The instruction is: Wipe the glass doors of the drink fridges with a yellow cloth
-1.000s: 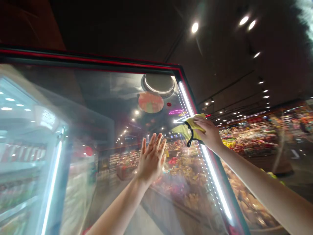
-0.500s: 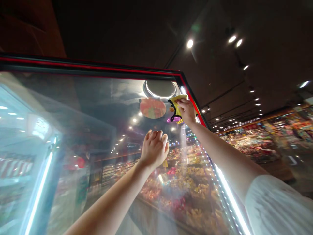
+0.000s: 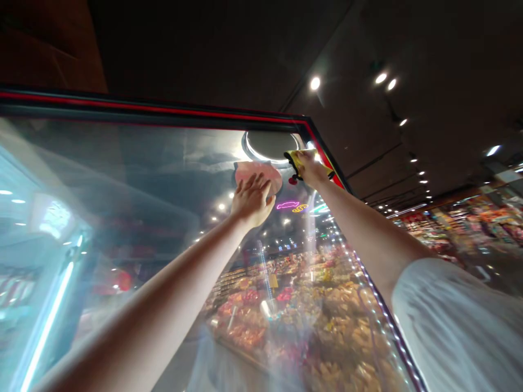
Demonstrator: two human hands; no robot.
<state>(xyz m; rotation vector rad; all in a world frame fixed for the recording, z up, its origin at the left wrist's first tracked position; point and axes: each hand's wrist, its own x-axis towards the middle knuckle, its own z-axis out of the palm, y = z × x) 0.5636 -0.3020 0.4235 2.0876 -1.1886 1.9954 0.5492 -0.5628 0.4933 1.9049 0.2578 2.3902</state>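
Note:
My right hand (image 3: 314, 171) presses a yellow cloth with a black edge (image 3: 294, 158) against the upper right corner of a large glass pane (image 3: 163, 179). Its fingers are closed over the cloth. Lower and to the left, my left hand (image 3: 252, 202) is open, fingers spread, at the glass; whether the palm touches it I cannot tell. Just behind those fingertips shows a pink rounded patch (image 3: 265, 173), partly covered by the hand.
A black frame with a red stripe (image 3: 163, 110) borders the pane along the top and right. Behind or reflected in the glass are a ring light (image 3: 244, 147), a bright tube light (image 3: 49, 326) and piled colourful goods (image 3: 343, 326). Store shelves (image 3: 478, 218) stand far right.
My left hand has gone from curled fingers to spread ones and moved up over the pink patch. The right hand has shifted slightly up with the cloth, which is now more bunched.

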